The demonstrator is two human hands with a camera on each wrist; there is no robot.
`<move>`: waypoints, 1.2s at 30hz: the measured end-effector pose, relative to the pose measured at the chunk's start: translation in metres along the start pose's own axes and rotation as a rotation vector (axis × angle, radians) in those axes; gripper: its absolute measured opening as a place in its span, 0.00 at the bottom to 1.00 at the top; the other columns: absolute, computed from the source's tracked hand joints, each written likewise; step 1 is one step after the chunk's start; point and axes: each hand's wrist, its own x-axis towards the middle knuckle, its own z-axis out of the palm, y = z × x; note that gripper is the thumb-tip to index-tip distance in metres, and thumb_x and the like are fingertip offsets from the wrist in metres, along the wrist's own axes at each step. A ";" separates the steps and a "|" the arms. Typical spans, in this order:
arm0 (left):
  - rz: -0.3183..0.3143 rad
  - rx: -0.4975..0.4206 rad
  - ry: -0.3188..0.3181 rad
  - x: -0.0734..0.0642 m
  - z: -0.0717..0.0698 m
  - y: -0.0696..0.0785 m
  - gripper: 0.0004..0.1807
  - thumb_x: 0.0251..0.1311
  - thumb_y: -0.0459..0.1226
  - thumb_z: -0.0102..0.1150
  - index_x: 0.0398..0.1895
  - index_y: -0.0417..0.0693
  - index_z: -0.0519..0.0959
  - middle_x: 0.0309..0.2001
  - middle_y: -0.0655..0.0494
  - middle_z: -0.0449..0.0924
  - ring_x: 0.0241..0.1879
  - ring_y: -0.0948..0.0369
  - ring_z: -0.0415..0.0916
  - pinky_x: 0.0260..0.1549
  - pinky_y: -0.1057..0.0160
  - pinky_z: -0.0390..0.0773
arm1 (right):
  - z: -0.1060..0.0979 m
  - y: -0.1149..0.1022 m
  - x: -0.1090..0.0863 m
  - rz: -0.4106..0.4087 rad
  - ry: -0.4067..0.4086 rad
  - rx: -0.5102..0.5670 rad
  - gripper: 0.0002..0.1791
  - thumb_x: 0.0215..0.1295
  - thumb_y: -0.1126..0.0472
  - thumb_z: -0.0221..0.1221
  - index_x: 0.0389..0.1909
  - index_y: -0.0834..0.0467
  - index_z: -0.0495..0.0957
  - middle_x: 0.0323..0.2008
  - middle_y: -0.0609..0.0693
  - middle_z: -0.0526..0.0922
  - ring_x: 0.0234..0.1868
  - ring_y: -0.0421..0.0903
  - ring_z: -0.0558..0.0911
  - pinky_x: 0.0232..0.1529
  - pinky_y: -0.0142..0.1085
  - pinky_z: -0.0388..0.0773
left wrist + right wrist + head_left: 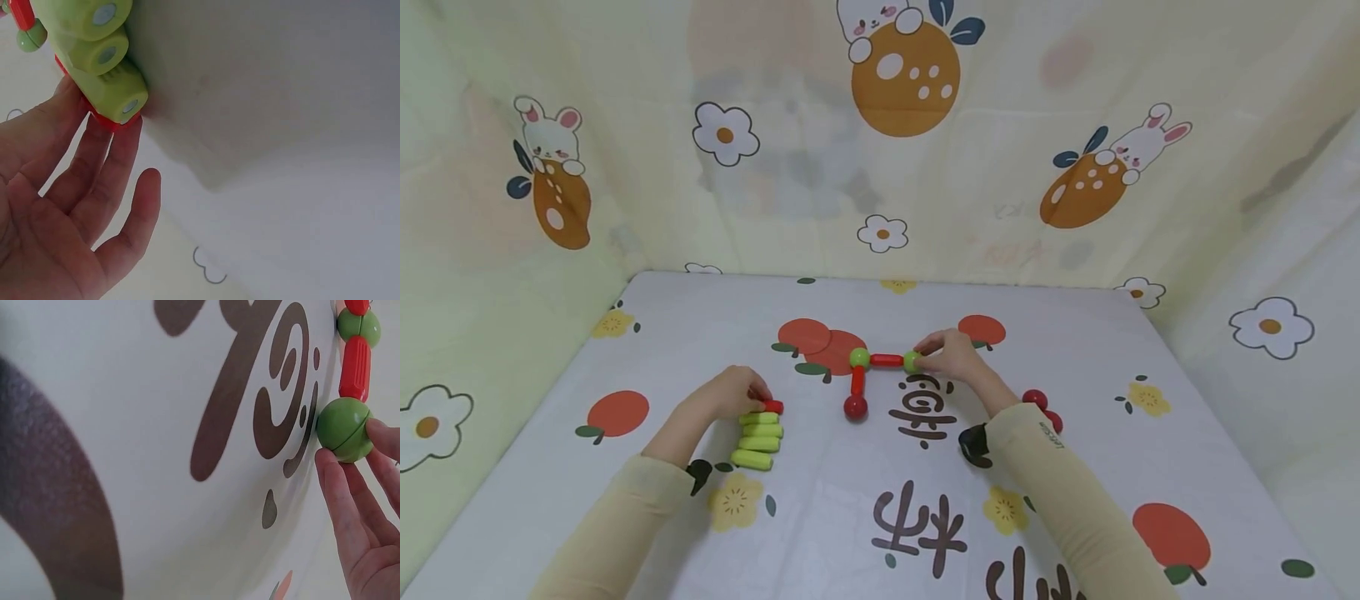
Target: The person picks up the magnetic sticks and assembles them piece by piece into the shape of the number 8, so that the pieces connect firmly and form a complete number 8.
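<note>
My left hand (730, 396) pinches a red rod (772, 407) at the far end of a row of several light-green rods (762, 443). Up close in the left wrist view, thumb and fingers hold that red piece against a green rod (115, 94) with a silvery disc in its end. With my right hand (953, 357) I grip a green ball (344, 428) between thumb and fingers. A red rod (887, 360) links this ball to another green ball (860, 358). From there a second red rod (858, 382) runs nearer to me, ending in a red ball (855, 407).
Two red balls (1035, 399) lie beside my right forearm, partly hidden by the sleeve. The table (827, 517) wears a white cloth printed with fruit, flowers and dark lettering. A patterned curtain (790, 208) hangs behind it and along both sides.
</note>
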 end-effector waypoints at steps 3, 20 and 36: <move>-0.038 0.005 0.013 0.002 0.001 0.001 0.05 0.55 0.29 0.58 0.33 0.39 0.82 0.31 0.53 0.79 0.36 0.56 0.72 0.38 0.57 0.74 | 0.000 0.001 0.000 0.013 -0.001 0.018 0.15 0.56 0.58 0.62 0.43 0.59 0.80 0.43 0.56 0.80 0.45 0.51 0.75 0.42 0.39 0.74; 0.047 -0.061 0.045 0.019 0.001 0.040 0.08 0.57 0.31 0.58 0.40 0.38 0.79 0.35 0.52 0.78 0.37 0.57 0.73 0.39 0.60 0.75 | -0.001 0.004 0.001 0.039 0.007 0.067 0.15 0.55 0.59 0.64 0.43 0.60 0.81 0.43 0.56 0.79 0.41 0.49 0.77 0.39 0.35 0.75; -0.006 -0.184 0.114 0.046 0.012 0.101 0.12 0.53 0.34 0.63 0.41 0.41 0.80 0.33 0.54 0.78 0.34 0.58 0.73 0.31 0.65 0.76 | -0.001 0.005 0.002 0.051 -0.008 0.080 0.15 0.55 0.58 0.64 0.43 0.58 0.81 0.43 0.55 0.79 0.43 0.49 0.75 0.40 0.36 0.74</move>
